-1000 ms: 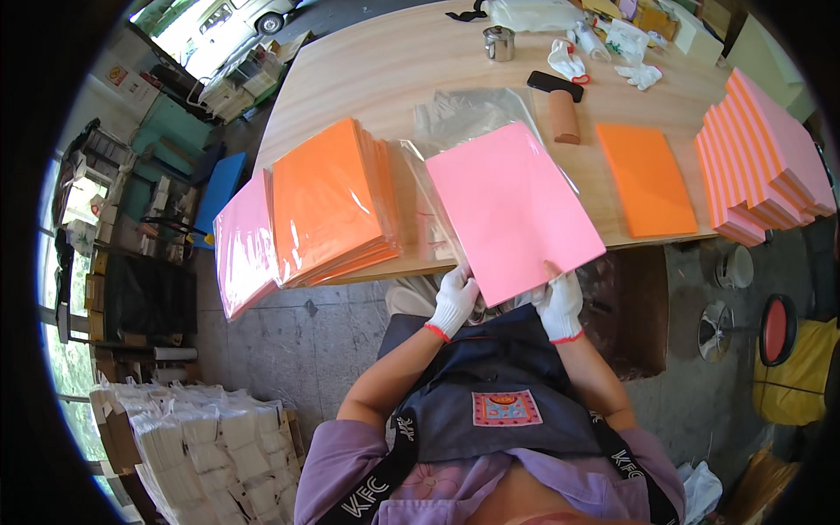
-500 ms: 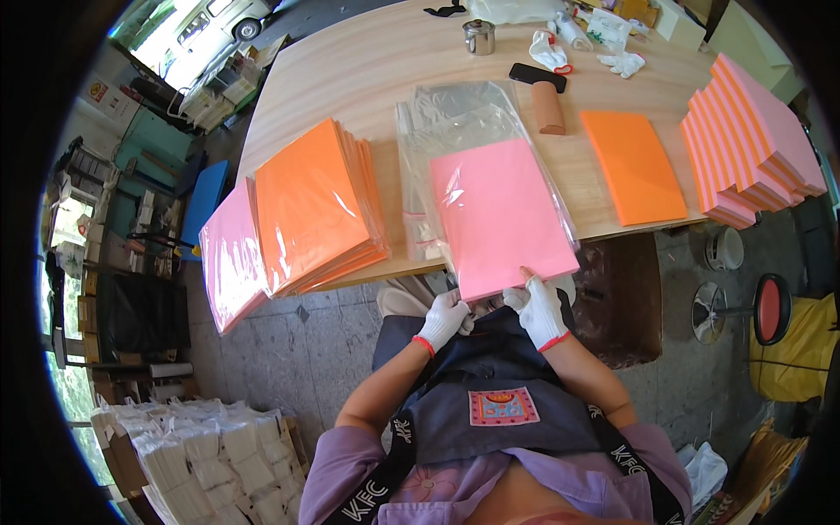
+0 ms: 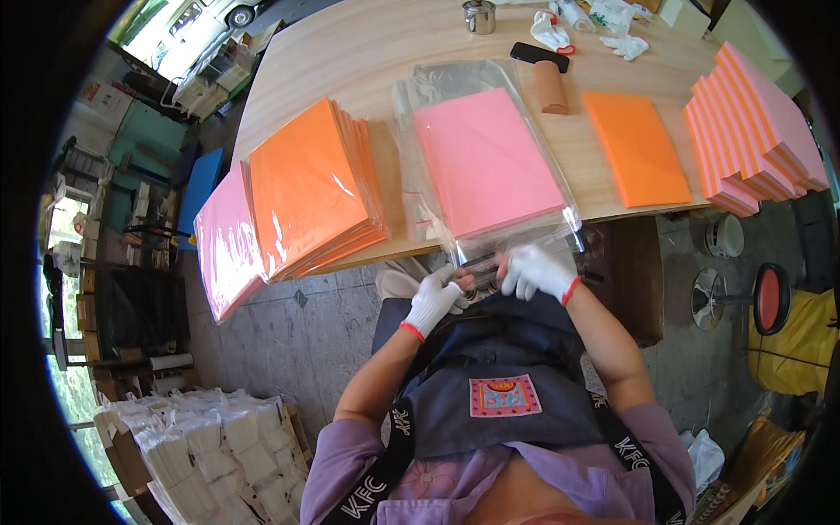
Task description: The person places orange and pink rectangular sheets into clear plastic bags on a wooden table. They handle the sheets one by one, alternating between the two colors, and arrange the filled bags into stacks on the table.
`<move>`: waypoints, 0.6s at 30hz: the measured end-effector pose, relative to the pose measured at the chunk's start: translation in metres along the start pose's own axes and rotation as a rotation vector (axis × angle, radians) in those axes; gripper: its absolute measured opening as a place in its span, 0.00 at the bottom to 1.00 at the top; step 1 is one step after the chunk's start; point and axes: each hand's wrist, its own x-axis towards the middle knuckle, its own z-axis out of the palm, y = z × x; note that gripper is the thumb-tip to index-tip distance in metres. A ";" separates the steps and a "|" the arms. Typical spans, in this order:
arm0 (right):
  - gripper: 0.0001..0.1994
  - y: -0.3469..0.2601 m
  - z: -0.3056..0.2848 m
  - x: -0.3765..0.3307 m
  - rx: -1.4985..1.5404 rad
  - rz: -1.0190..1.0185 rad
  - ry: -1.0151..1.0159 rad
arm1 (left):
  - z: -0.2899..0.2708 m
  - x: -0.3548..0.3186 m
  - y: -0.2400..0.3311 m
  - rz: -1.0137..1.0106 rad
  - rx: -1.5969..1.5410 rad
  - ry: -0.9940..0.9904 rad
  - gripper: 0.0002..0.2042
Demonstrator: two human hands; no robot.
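A stack of pink sheets (image 3: 490, 162) lies inside a clear plastic bag (image 3: 549, 229), whose near end reaches past the pink edge and over the table's front edge. My left hand (image 3: 434, 300), in a white glove with bare fingertips, is closed on the near left part of this bag. Close to the bag's near right edge is my right hand (image 3: 535, 274), gloved the same way. Its thumb and curled fingers are apart, and nothing shows between them. More flat clear bags (image 3: 411, 175) lie under the pink stack.
Left on the table are wrapped orange packs (image 3: 311, 188) beside a wrapped pink one (image 3: 227, 241). Rightward lie an orange stack (image 3: 636, 149) and a tall pink-and-orange pile (image 3: 757, 131). Beyond are a brown block (image 3: 549, 87), a black phone (image 3: 540, 57) and a metal cup (image 3: 479, 17).
The pink stack has slid away from me, deeper into the bag. My right hand has left its near edge and now hovers by the bag's end. The view has tilted slightly.
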 end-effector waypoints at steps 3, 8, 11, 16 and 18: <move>0.11 -0.005 0.015 -0.012 -0.339 -0.442 0.068 | 0.000 -0.009 -0.006 0.037 0.005 0.114 0.16; 0.19 -0.034 -0.038 0.041 -1.348 -0.929 0.586 | -0.004 -0.012 -0.016 0.029 -0.114 0.150 0.16; 0.18 -0.029 -0.057 0.058 -1.357 -0.958 0.534 | -0.013 -0.007 -0.011 0.000 -0.135 0.091 0.15; 0.10 -0.013 0.023 0.023 -1.412 -0.950 0.495 | -0.022 -0.010 -0.008 -0.016 -0.035 0.123 0.13; 0.11 0.009 0.048 0.029 -1.279 -1.012 0.446 | -0.023 -0.009 -0.018 0.013 -0.134 0.110 0.12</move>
